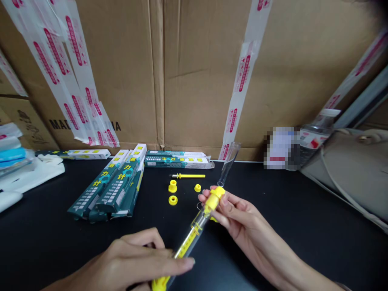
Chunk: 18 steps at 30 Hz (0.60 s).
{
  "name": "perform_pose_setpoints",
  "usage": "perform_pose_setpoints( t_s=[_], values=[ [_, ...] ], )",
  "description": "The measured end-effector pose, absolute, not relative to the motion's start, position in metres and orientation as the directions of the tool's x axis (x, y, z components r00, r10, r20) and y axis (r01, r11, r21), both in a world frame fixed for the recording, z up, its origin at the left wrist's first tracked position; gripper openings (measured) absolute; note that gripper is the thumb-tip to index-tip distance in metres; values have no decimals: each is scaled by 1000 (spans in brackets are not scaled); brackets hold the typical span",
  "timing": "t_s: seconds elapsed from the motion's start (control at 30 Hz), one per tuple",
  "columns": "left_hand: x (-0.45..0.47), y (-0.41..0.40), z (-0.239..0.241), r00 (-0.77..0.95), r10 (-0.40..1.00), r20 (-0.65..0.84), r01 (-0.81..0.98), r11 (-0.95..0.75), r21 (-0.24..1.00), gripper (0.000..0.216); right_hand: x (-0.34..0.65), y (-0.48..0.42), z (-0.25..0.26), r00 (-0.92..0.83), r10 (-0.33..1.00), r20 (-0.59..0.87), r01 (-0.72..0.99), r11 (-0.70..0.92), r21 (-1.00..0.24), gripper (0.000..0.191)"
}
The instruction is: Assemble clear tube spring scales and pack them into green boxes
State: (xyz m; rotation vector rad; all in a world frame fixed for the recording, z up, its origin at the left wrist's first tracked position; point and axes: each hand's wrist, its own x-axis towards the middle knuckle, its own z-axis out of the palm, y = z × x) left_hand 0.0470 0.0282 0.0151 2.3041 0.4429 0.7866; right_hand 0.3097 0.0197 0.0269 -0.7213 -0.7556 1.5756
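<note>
A clear plastic tube with a yellow scale inside and yellow ends (194, 232) lies slanted between my two hands above the black table (303, 210). My left hand (136, 258) is wrapped round its lower yellow end. The fingers of my right hand (233, 212) pinch the yellow cap at the tube's upper end. A second clear tube (228, 163) sticks up behind my right hand. Three small yellow caps (173, 186) and a thin yellow rod (188, 176) lie on the table just beyond.
Several green and white product boxes (112, 186) lie on the table at left and centre back. Taped cardboard cartons (182, 72) form the back wall. A water bottle (315, 135) and a beige bag (354, 169) sit at right. White packets (18, 178) pile at far left.
</note>
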Motion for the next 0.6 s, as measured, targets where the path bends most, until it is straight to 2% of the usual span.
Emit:
perform_pose_setpoints(
  t_s=[0.07,0.13,0.17,0.23,0.43,0.6],
  values=[
    [49,27,21,685,676,272,223,-549,806,57,311,21,29,-92,995,-49,-603,-95,-792,17],
    [51,28,29,537,842,56,342,-277,898,59,313,23,32,-44,997,-58,-610,-73,-789,24],
    [52,29,33,476,879,-23,343,-161,925,56,315,23,34,-19,998,-64,-605,-62,-794,28],
    [52,34,37,395,914,-96,313,-36,949,47,318,24,36,11,998,-58,-579,-41,-814,32],
    [46,40,27,407,911,-69,244,-35,969,38,326,23,42,-7,999,-46,-501,-44,-864,30],
    [45,45,23,471,873,126,117,-204,972,37,332,25,49,-49,999,10,-342,-8,-940,28]
  ],
)
